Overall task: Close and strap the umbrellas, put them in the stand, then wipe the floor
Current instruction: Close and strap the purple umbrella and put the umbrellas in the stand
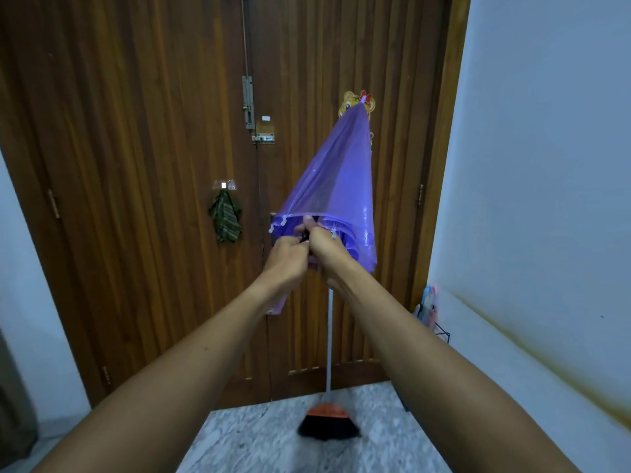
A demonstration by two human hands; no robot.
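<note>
Against the brown wooden door [136, 165], above the speckled stone floor [266, 445], the purple umbrella [338, 186] is held up at arm's length. Its tip points up and tilts toward the right-hand wall. The canopy is collapsed to a loose cone but not wrapped. A broom [329, 421] stands against the door directly below it. The wire stand [438, 331] sits in the right corner, well apart, holding what appear to be other umbrellas. A striped cloth [225, 216] hangs from a hook on the door's left leaf.

Both hands meet at the open mouth of the canopy. The left hand [286, 257] has its fingers curled round a dark part at the shaft; whether this is the handle or the runner, I cannot tell. The right hand [327, 252] grips alongside, touching the left, with 1 finger raised inside the rim.

Assessment: the step in hand is closing. Done well, the runner is drawn fully home until it latches while the other hand steadies the shaft. The folds are then twisted 1 way and gathered flat before any strap goes round. Fabric bunches unevenly on the right side and wants smoothing first.

Condition: the canopy is translucent, glossy and thin, and likely slippery. White rib tips [283, 220] hang at the rim. No strap is visible.
</note>
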